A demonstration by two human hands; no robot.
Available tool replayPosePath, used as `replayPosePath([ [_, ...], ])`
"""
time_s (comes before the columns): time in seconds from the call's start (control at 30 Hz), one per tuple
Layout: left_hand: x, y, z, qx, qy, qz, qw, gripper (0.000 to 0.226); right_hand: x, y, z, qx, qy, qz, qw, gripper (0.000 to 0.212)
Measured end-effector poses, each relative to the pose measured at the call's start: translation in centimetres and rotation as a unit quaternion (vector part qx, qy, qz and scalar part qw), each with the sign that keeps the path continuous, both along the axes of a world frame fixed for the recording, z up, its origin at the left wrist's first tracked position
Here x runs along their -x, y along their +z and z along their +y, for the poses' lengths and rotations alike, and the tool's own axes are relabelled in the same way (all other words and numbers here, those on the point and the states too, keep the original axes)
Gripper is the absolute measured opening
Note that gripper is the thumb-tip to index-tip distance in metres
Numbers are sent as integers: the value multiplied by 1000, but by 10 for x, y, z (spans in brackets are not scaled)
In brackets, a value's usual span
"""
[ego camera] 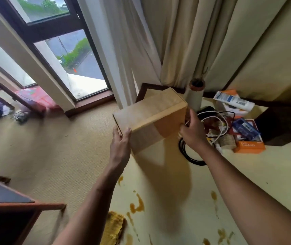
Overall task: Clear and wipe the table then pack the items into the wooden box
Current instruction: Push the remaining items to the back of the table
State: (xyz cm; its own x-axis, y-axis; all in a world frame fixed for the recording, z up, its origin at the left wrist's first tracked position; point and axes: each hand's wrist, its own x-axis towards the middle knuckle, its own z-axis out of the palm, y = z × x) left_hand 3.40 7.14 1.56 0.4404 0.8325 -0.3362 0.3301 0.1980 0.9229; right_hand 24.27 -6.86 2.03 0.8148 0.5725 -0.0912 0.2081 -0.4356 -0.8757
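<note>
We hold the pale rectangular wooden box [151, 117] tilted between both outstretched arms, over the far left part of the cream, brown-stained table [176, 200]. Our left hand [120, 144] grips its left end, thumb up on the near face. Our right hand [192, 131] clasps the right end, beside tangled white and black cables [219, 119].

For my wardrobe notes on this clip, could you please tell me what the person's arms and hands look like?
The left forearm and right forearm are bare as far as the frame shows, with no sleeve edge in view. The left hand and right hand are bare too: no gloves, watch, bracelet or ring shows on the sides facing the camera.
</note>
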Motion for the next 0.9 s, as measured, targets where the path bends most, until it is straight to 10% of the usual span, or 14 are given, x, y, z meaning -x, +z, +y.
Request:
replayPosePath([
  [0.33, -60, 7, 81, -52, -61, -28, 996, 58, -20, 6, 44, 42, -17, 25, 999, 63],
  [0.6, -86, -12, 106, -70, -95, 12, 993, 94, -19, 18, 46, 83, 17, 29, 996, 73],
  [0.9, 67, -5, 18, -160, -121, 71, 977, 30, 112, -12, -28, 131, 49, -53, 989, 58],
])
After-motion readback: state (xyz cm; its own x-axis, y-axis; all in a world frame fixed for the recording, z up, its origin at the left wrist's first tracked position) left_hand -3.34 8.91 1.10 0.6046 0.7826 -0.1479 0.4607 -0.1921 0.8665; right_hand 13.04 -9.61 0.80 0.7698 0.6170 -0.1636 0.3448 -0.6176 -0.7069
